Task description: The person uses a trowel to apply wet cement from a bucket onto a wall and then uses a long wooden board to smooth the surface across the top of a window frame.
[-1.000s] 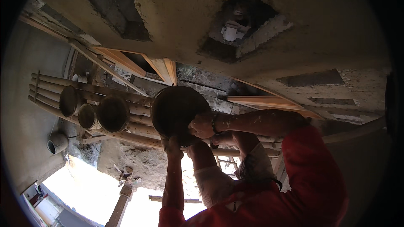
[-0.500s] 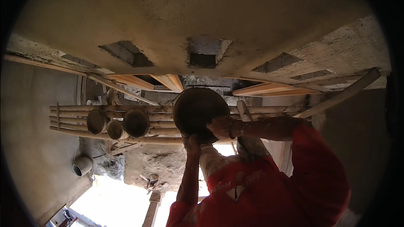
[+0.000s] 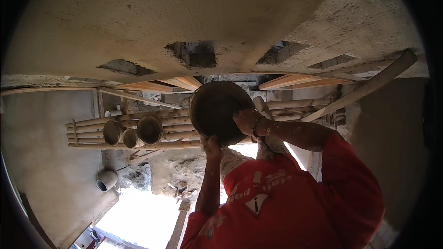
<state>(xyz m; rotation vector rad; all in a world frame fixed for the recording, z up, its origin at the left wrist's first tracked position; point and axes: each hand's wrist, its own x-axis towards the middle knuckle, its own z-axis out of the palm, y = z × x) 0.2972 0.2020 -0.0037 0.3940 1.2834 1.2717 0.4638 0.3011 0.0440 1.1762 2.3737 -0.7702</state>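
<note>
A large round dark basin [image 3: 219, 108] is held in front of my body, its open top facing up at me. My left hand [image 3: 213, 148] grips its near lower edge, with the thumb up at the rim. My right hand [image 3: 247, 122] is closed over the rim on the right, its fingers curled toward the inside. The fingertips and any small thing under them are hard to make out. The inside looks dark, so its contents cannot be told. A red sleeve [image 3: 344, 170] covers my right upper arm.
Below runs a platform of wooden poles [image 3: 177, 144]. Three buckets stand on its left part, including a round bucket [image 3: 150, 129]. A plastered wall [image 3: 184, 14] with several rectangular holes rises ahead. A long board [image 3: 364, 85] slants at the right. Lower left is a tipped cylindrical bucket [image 3: 107, 180].
My view has turned, so the wall holes, poles and buckets sit differently in the picture. The basin stays between both hands, slightly higher in view, with the grip much the same.
</note>
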